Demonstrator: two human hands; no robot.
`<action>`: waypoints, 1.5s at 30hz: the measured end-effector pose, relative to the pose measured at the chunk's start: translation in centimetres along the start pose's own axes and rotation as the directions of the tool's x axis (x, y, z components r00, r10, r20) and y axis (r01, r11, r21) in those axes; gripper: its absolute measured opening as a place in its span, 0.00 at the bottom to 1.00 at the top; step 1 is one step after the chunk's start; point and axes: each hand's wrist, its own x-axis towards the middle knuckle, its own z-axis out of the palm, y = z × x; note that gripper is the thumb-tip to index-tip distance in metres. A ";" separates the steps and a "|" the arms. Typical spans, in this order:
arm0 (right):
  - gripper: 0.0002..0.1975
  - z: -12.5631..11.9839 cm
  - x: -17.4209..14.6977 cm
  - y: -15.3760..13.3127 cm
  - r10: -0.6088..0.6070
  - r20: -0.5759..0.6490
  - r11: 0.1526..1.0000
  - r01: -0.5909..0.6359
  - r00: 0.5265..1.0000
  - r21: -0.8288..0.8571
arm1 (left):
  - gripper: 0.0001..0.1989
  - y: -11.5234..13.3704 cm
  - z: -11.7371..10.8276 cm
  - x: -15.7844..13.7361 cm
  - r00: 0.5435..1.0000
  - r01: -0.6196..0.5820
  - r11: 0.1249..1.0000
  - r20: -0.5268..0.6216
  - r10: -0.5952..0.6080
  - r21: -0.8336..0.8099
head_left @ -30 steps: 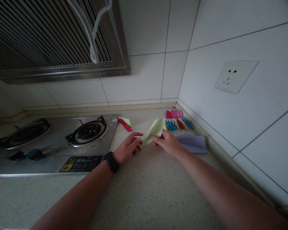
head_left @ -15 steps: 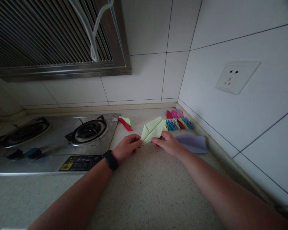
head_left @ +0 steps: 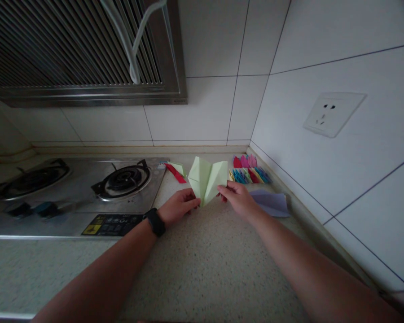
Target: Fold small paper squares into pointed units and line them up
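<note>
A pale green sheet of origami paper [head_left: 208, 179], creased and partly spread in a V along its middle fold, is held up over the counter. My left hand [head_left: 182, 205] pinches its lower left edge between thumb and fingers. On the right edge, my right hand [head_left: 235, 195] grips the paper the same way. Behind the right hand lies a purple sheet of paper [head_left: 272, 204], partly covered by that hand. Small folded paper pieces [head_left: 251, 175] in several colours stand in a row beyond, with pink and red folded pieces [head_left: 245, 161] behind them.
Left of the green paper lie a red folded strip [head_left: 176, 173] and a light green folded piece [head_left: 177, 168]. A gas stove [head_left: 77, 220] is set in the speckled counter [head_left: 202, 269] on the left. A range hood [head_left: 87, 96] hangs above; a wall socket [head_left: 335, 114] is at right.
The green paper has opened out from a flatter folded shape into two spread wings with a crease between them. Both hands keep hold of it, nearly in place.
</note>
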 end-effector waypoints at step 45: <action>0.11 -1.6 0.6 -0.2 -0.091 -0.446 0.978 0.165 0.890 0.130 | 0.12 -0.1 -1.5 0.5 0.908 -0.088 0.992 -0.401 0.119 0.095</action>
